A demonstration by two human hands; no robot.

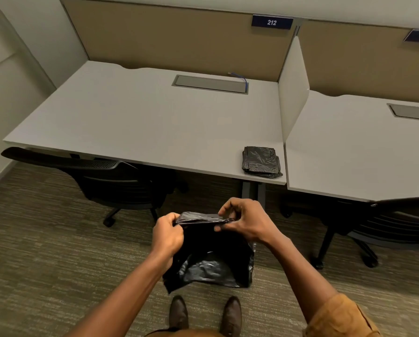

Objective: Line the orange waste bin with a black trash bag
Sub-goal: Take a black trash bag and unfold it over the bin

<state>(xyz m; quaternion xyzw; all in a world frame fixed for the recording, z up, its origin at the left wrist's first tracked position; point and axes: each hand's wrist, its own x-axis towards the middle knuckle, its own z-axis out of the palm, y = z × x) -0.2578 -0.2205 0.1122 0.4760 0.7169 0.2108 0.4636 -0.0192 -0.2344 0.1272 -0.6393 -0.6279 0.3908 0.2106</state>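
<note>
Head view, looking down: my left hand (168, 235) and right hand (243, 221) both pinch the top edge of a black trash bag (211, 261), which hangs unfolded above the carpet. More folded bags (262, 161) lie on the desk (130, 122). No orange bin is visible; opening the mouth and lining remain.

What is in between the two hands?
In the head view, the top edge of the black trash bag stretches between the left hand and the right hand. Both pinch it, and the rest hangs down below them.
</note>
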